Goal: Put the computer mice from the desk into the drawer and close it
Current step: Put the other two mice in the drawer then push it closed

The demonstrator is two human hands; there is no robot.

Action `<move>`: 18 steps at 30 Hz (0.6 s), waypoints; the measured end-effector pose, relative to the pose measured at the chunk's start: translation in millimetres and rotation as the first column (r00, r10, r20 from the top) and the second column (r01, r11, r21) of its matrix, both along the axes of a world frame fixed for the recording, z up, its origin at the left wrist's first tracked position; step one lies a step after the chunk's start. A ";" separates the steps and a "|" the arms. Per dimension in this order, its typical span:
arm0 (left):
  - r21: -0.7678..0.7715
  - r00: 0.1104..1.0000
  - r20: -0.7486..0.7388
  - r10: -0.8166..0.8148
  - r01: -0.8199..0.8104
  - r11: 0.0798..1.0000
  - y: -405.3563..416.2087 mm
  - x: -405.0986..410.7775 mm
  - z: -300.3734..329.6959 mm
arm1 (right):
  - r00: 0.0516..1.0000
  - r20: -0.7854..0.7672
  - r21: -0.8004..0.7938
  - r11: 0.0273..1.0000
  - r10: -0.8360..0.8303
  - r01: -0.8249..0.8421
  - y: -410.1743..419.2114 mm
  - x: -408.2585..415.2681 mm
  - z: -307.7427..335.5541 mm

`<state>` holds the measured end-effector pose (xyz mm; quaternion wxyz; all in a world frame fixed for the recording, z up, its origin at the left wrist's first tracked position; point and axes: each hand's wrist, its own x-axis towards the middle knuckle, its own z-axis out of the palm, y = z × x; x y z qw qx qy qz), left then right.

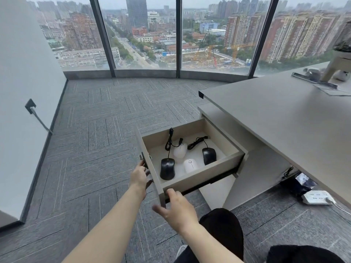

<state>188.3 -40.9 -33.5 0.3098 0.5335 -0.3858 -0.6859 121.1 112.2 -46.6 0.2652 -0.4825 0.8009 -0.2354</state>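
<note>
The beige drawer [199, 176] under the grey desk [284, 114] stands pulled out. Inside lie several mice: a black corded mouse [167, 168] at the front left, a second black corded mouse [209, 155] on the right, a white mouse [179, 150] toward the back and another white mouse [190, 165] near the front. My left hand [139, 177] rests flat against the drawer's front panel by its handle. My right hand [175, 205] touches the panel's near corner, thumb on the top edge, fingers spread.
A white power strip [316, 198] and a black box [298, 184] lie on the carpet under the desk. Papers and small items sit at the desk's far right. My knees in black trousers [222, 230] are at the bottom. A grey wall runs along the left.
</note>
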 end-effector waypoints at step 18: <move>0.021 0.950 -0.031 -0.312 0.312 0.950 17.4 -154.1 9.0 | 0.904 -0.013 -0.136 0.896 -0.428 0.422 22.6 -133.0 -3.6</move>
